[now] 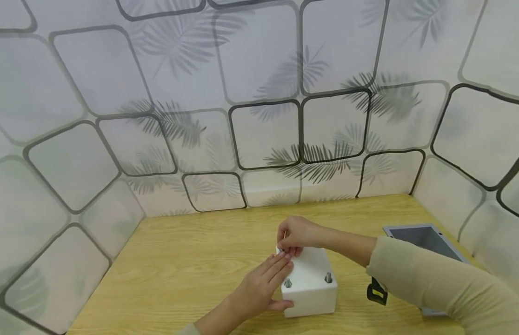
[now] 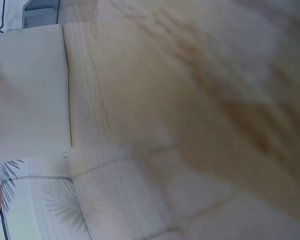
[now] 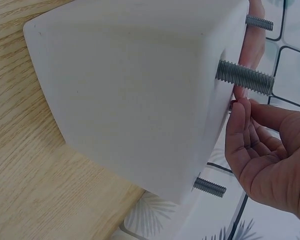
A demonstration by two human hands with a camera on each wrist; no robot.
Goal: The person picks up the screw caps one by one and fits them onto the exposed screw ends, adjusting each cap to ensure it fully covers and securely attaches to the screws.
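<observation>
A white box-shaped block (image 1: 311, 267) stands on the wooden table. Metal threaded studs rise from its top, among them the near-left stud (image 1: 288, 282) and the near-right stud (image 1: 328, 277). My left hand (image 1: 259, 284) rests along the block's left side, its fingers extended over the top edge and its thumb against the front. Over the far-left corner, my right hand (image 1: 299, 235) pinches a small reddish piece (image 3: 233, 105) between thumb and fingers, mostly hidden by them; I cannot tell its kind. Left fingertips lie close beside that pinch. The left wrist view shows the block's plain side (image 2: 32, 95).
A grey open tray (image 1: 427, 239) is at the right, partly behind the beige right sleeve (image 1: 427, 274). A black piece with a yellow-green mark (image 1: 376, 292) shows below that sleeve. Patterned fabric walls (image 1: 268, 135) border the wooden table (image 1: 180, 270) at the back and sides.
</observation>
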